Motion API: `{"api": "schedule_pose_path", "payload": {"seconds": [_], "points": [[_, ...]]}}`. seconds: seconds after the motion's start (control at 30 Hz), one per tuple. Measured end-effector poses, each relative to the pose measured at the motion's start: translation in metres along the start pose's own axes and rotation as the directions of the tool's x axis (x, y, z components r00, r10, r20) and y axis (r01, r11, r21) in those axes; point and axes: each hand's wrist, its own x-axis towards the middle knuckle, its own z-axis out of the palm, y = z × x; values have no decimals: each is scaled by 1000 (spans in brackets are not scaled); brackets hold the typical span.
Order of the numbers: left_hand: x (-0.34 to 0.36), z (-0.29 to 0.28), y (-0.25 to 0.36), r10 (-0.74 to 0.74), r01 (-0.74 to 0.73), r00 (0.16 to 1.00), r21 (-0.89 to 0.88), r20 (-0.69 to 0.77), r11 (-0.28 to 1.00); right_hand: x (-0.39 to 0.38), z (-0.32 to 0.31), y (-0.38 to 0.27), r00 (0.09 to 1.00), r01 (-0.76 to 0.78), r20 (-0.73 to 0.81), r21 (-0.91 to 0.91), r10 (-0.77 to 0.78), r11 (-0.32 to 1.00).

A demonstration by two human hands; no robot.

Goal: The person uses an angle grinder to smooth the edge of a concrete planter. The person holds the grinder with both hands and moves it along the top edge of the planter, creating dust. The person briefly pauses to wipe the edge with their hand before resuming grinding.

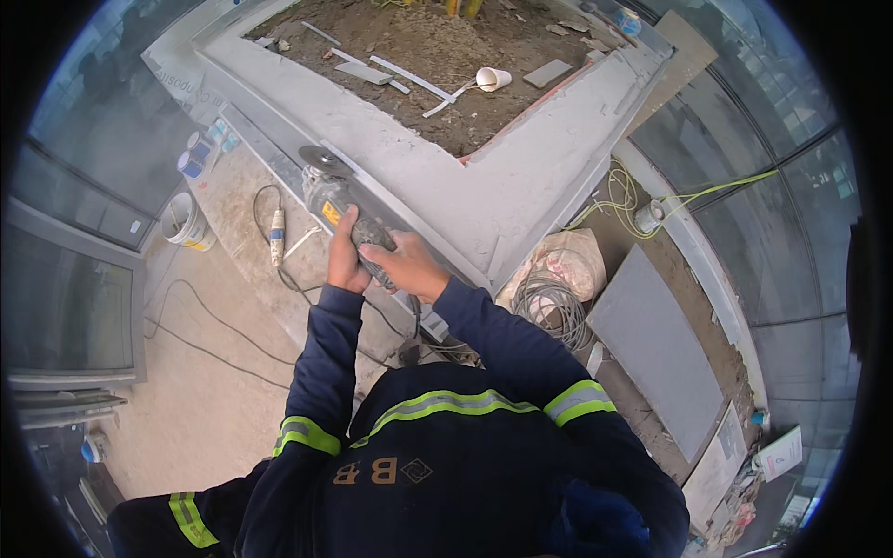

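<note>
An angle grinder (323, 195) with a grey, dusty body is held in both my hands. My left hand (345, 256) wraps round its body, thumb up along the side. My right hand (411, 266) grips the rear of the body, close behind the left. The thin round disc (327, 161) points away from me, at the outer edge of a grey planter wall (409, 177). Whether the disc touches that edge I cannot tell. A cord runs down from the grinder's back end, partly hidden by my right sleeve.
Soil (400, 37) with white strips and a white cup (493, 79) fills the planter. To the left are a cable connector (276, 234), a white bucket (189, 221) and loose cords. Coiled cable (549, 312), a sack (567, 256) and a grey slab (656, 339) lie to the right.
</note>
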Motion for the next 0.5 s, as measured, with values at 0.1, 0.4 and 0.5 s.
{"api": "schedule_pose_path", "payload": {"seconds": [0.1,0.4,0.5], "points": [[-10,7,-25,1,-2,999,-10,-41,1000,-28,-14,1,999,-9,37,96,6,995],[21,-4,-4,5,-5,1000,21,-26,1000,7,-3,-7,1000,-21,12,41,21,999],[22,-3,-8,19,-19,999,11,-47,1000,8,-3,-11,998,-57,-19,69,59,996]]}}
